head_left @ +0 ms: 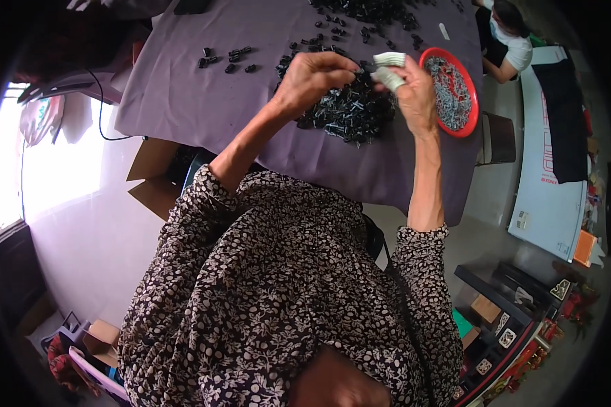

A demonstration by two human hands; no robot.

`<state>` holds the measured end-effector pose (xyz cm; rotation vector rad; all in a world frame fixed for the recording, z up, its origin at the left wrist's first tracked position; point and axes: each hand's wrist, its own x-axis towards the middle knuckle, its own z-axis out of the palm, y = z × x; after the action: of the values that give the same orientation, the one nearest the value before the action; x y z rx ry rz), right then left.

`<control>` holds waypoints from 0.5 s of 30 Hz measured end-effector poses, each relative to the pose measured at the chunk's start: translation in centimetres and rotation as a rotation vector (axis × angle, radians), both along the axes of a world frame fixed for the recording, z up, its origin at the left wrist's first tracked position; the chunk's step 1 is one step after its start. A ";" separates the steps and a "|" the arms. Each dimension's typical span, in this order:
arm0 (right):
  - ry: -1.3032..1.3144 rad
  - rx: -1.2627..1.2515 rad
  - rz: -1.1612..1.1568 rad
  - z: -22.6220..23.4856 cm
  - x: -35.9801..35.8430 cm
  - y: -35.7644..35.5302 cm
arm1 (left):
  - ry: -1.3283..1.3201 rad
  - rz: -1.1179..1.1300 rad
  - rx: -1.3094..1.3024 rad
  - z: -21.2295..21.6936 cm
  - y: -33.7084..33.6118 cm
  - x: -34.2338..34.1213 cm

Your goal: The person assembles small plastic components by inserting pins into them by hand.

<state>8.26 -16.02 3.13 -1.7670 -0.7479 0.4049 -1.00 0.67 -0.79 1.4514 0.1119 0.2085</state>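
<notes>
Near the top centre of the frame I see both forearms reaching up from patterned sleeves over a purple-covered table [183,102]. The left hand [312,78] is curled, fingertips pinched on a small black part [357,70] above the heap of black parts [349,108]. The right hand [414,91], fingers wrapped in pale tape, meets it beside the red tray [473,102].

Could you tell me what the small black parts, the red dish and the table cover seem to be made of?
The small black parts look like moulded plastic: dull black, uniform. The red dish seems glossy plastic, with a smooth bright rim. The table cover looks like matte purple cloth, draping over the edge.
</notes>
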 end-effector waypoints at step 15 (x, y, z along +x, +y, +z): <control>-0.502 -0.469 -0.026 -5.3 -0.6 -4.0 | 0.050 -0.026 -0.257 0.7 -0.6 -1.9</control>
<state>7.63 -19.99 -2.20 -2.3611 -1.0378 0.1158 -2.92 0.09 -0.12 1.2017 0.1544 0.1311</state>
